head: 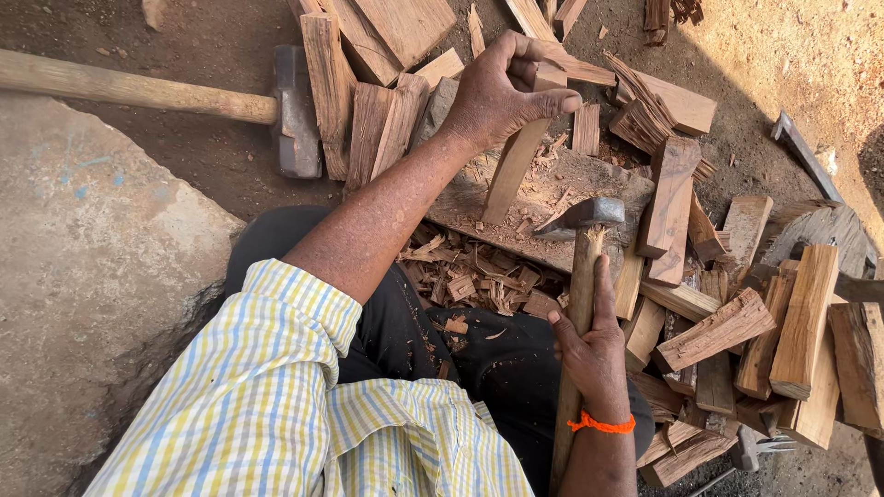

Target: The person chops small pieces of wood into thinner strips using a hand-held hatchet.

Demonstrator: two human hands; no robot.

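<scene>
My left hand [502, 92] grips the top of a narrow reddish wood piece [509, 173], holding it upright on a flat wooden chopping block [589, 179]. My right hand [594, 345], with an orange band at the wrist, is closed around the wooden handle of a small axe [582, 267]. The axe's grey metal head [585, 215] rests on the block just right of the upright piece.
A sledgehammer [293, 115] with a long wooden handle lies at upper left on the dirt. Split wood pieces [737, 322] are piled to the right and behind the block. Chips [470, 276] litter the ground by my knees. A large flat stone [83, 276] lies at left.
</scene>
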